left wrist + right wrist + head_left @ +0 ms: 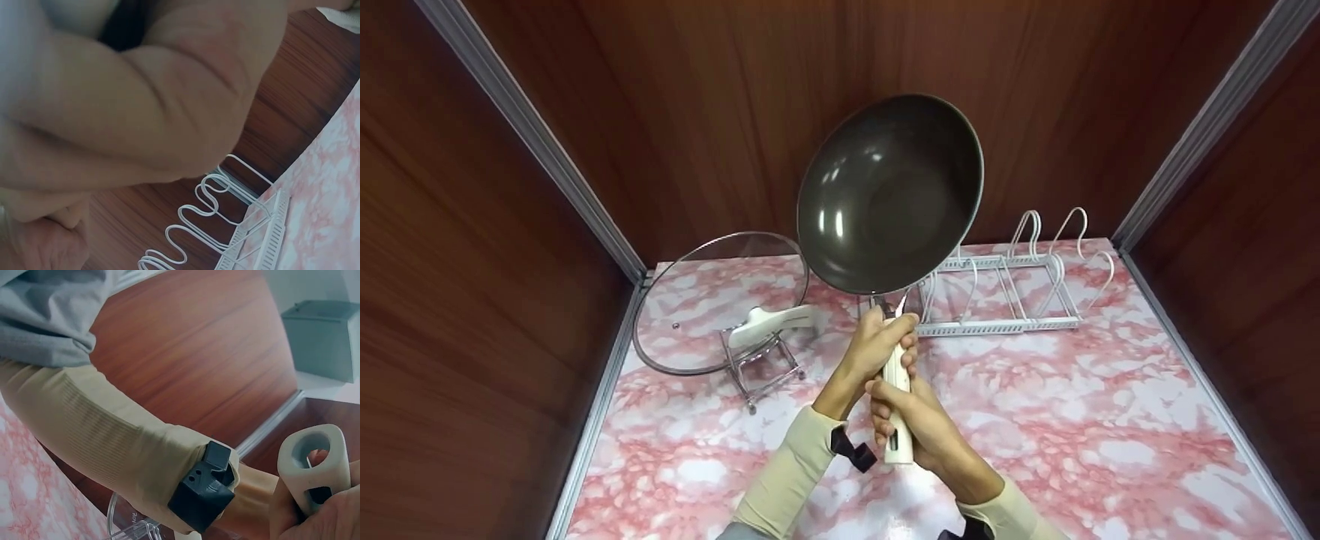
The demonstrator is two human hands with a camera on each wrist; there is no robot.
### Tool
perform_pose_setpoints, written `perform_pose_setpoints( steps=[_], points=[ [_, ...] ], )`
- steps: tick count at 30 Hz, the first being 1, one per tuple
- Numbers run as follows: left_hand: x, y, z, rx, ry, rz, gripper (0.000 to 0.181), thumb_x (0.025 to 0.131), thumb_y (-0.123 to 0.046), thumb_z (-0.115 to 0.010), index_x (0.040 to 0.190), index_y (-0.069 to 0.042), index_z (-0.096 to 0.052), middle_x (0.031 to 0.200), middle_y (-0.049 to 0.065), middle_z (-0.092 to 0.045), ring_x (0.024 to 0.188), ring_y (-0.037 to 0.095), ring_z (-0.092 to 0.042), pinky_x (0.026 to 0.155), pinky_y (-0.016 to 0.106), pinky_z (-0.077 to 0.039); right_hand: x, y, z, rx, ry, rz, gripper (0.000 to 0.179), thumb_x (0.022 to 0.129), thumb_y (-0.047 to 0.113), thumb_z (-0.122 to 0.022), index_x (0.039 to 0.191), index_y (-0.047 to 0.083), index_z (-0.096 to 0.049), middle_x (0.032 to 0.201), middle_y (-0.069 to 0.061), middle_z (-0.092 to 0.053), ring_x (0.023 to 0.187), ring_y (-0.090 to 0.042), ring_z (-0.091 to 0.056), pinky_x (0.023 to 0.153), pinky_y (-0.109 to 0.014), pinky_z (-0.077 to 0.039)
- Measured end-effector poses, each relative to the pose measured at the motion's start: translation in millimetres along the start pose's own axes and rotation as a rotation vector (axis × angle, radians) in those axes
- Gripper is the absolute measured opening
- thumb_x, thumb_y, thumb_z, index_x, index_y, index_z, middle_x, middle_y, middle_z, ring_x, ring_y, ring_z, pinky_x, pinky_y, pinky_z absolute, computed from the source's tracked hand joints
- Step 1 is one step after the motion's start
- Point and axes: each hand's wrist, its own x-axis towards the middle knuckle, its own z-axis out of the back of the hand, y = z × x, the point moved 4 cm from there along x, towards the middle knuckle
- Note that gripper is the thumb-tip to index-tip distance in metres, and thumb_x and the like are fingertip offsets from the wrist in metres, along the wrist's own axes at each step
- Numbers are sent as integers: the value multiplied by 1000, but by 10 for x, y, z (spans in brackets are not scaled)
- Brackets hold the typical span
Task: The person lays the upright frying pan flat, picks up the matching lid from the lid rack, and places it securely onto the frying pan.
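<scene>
A dark frying pan (892, 195) is held up in the head view, its inside facing me. My left hand (877, 341) grips its cream handle (896, 375) close to the pan body. Lower on the same handle, my right hand (919, 420) wraps around it near the end. The right wrist view shows the hollow handle end (315, 461) sticking out of the right hand (332, 517). In the left wrist view the left hand (185, 84) fills much of the frame and the pan is hidden.
On the left, a glass lid (690, 315) with a cream knob (769, 326) leans in a small chrome stand (765, 375). Behind the pan to the right, a white wire rack (997, 326) stands on the pink marbled table (1072, 420). Brown wooden panels (675, 112) enclose the table.
</scene>
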Motion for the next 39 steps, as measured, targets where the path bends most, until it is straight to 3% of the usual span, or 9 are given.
perform_pose_setpoints(
  steps=[3, 7, 11, 17, 29, 39],
  points=[
    [10, -4, -9, 14, -13, -4, 16, 104, -12, -57, 89, -10, -52, 62, -5, -51, 44, 8, -54, 44, 27, -53, -46, -12, 9, -6, -13, 5, 11, 103, 14, -57, 102, 8, -48, 66, 4, -47, 49, -7, -49, 49, -27, -51],
    [27, -26, -7, 2, -33, -15, 16, 104, -11, -58, 89, -9, -52, 64, -4, -51, 44, 8, -52, 44, 27, -53, -114, -34, -5, -18, 14, 7, 10, 105, 11, -53, 95, 7, -51, 65, 3, -53, 48, -8, -53, 48, -28, -54],
    [35, -55, -5, -10, -38, -23, 16, 104, -11, -58, 89, -8, -52, 64, -4, -50, 44, 8, -52, 44, 27, -52, -150, -42, -34, -22, 43, 7, 18, 107, 10, -53, 88, 10, -50, 61, 5, -48, 45, -6, -48, 45, -25, -47],
    [34, -57, -7, 1, -47, -15, 15, 104, -10, -57, 90, -8, -52, 64, -4, -49, 44, 8, -52, 44, 26, -52, -156, -56, -69, 38, 66, 21, 16, 108, 9, -53, 94, 11, -45, 62, 7, -38, 43, -3, -40, 42, -22, -37],
    [14, -72, -39, 35, -54, -10, 19, 104, -12, -59, 86, -10, -52, 61, -4, -51, 43, 9, -51, 42, 27, -51, -153, -120, -65, 95, 114, 65, 22, 107, 8, -54, 88, 12, -45, 59, 9, -38, 43, -2, -41, 40, -22, -37],
    [-21, -21, -62, 4, -68, 12, 18, 102, -14, -62, 87, -7, -55, 57, 1, -55, 41, 12, -56, 44, 29, -53, -190, -132, -62, 97, 182, 98, 27, 108, 10, -53, 82, 14, -47, 57, 11, -43, 42, -1, -45, 41, -21, -41]
  ],
)
